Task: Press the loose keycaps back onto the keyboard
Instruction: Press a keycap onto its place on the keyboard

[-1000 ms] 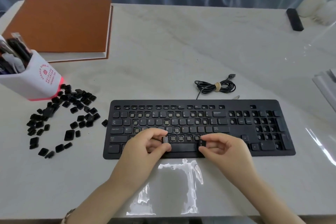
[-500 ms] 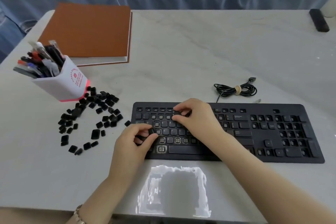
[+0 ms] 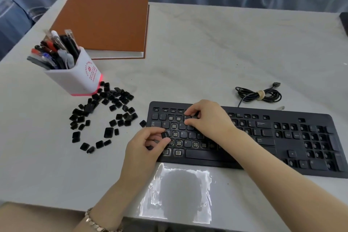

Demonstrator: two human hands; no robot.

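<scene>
Pinches a black keycap (image 3: pixel 165 134) in the left hand (image 3: pixel 144 149) over the left end of the keyboard (image 3: pixel 278 149); curls the right hand (image 3: pixel 210 118) onto the number row, cannot tell whether round a cap; farther left, loose keycaps (image 3: pixel 108 132) scattered beside pen cup (image 3: pixel 75 79)

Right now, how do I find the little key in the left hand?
Find the black keyboard and go to its left end, where the left hand sits. That hand pinches the keycap, tilted above the keys, unlike the loose keycaps lying on the table.
</scene>
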